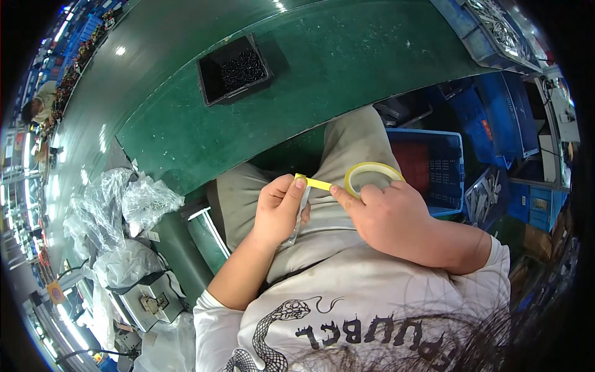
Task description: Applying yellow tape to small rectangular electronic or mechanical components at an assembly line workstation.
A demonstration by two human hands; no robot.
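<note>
Over my lap, my right hand point(393, 217) grips a roll of yellow tape point(354, 175), which stands out beyond its fingers. A short strip of yellow tape point(319, 184) stretches from the roll side across to my left hand point(277, 209). The left thumb and fingers pinch the free end of that strip. My right index finger lies against the strip's other end. Below the left thumb hangs a narrow, shiny, clear or silvery piece point(302, 217), partly hidden by the fingers; its kind cannot be made out.
On the green table point(347, 62) ahead stands a black bin point(206, 87) of small dark parts. Crumpled clear plastic bags point(149, 198) lie at the left. Right of my legs is a blue crate point(455, 161); a blue bin point(462, 31) with metal parts sits at the far right.
</note>
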